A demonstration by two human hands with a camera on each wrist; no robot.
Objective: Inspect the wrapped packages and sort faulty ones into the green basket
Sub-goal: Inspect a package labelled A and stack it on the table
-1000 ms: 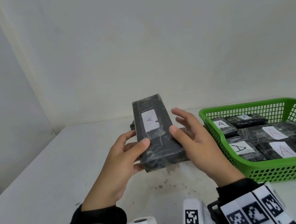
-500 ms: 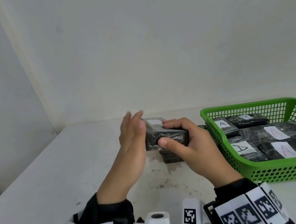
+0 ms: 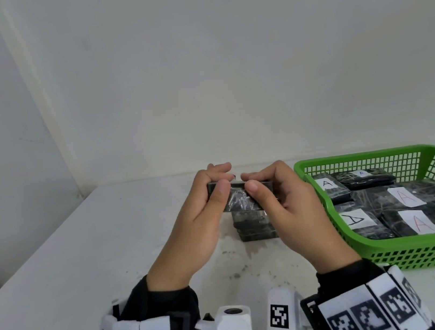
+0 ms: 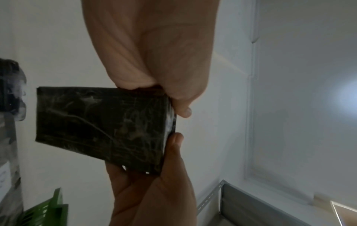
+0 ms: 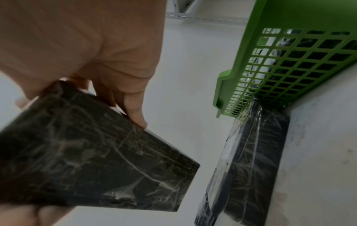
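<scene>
Above the white worktop (image 3: 57,273), near its middle, both hands held one black wrapped package (image 3: 240,199) up off the surface. The left hand (image 3: 199,224) pinched its left end, thumb on the near side and fingers curled over the top; the right hand (image 3: 288,210) gripped the right end the same way. The near face showed wrinkled clear film. In the wrist views the package (image 4: 100,126) showed a dark, streaked broad face, clamped between thumbs and fingers at one end (image 5: 86,160). Directly below it, a stack (image 3: 253,225) of more packages lay on the worktop, just beside the green basket (image 3: 421,253). The basket sat to the right and held several black packages, some with white labels marked "A" (image 3: 406,196).
</scene>
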